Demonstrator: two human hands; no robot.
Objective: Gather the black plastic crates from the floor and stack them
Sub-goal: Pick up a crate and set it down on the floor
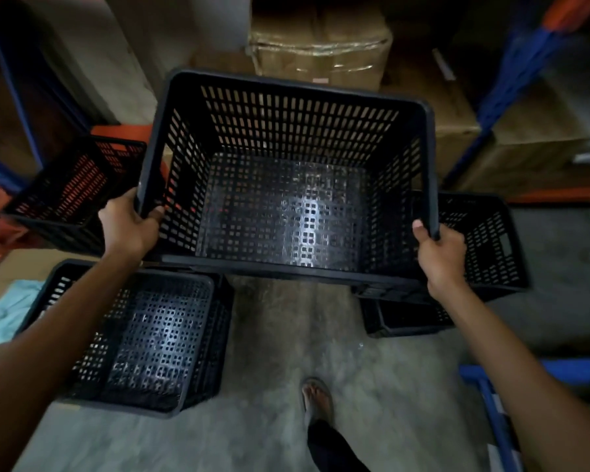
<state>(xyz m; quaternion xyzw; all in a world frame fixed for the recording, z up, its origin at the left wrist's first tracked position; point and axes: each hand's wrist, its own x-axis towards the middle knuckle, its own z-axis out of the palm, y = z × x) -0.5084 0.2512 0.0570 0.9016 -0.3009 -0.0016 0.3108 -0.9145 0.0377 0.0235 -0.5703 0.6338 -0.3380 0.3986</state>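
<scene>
- Head view: a black perforated held crate (286,185) sits in the middle of the frame, mouth up toward the camera, carried above the concrete floor (280,352).
- Its long axis runs left to right across the view; the far wall tips slightly away.
- No brand, label or writing can be read on any crate or box; the picture is dim and soft.
- The left hand (126,226) is wrapped over the held crate's left rim, fingers curled inside the wall, thumb outside.
- The right hand (440,253) clamps the right rim near its front corner, thumb on the inner face, fingers behind.
- Left of and below the held crate, a floor crate (143,338) stands open side up, with another crate's wall showing just beside its right side.
- Further left and behind, a tilted crate (79,185) leans against orange shelving.
- Right of the held crate, partly hidden by it, a right-hand crate (484,243) stands on the floor.
- Behind the held crate stand cardboard boxes (321,52).
- Below it, a sandalled foot (317,400) rests on the floor.
</scene>
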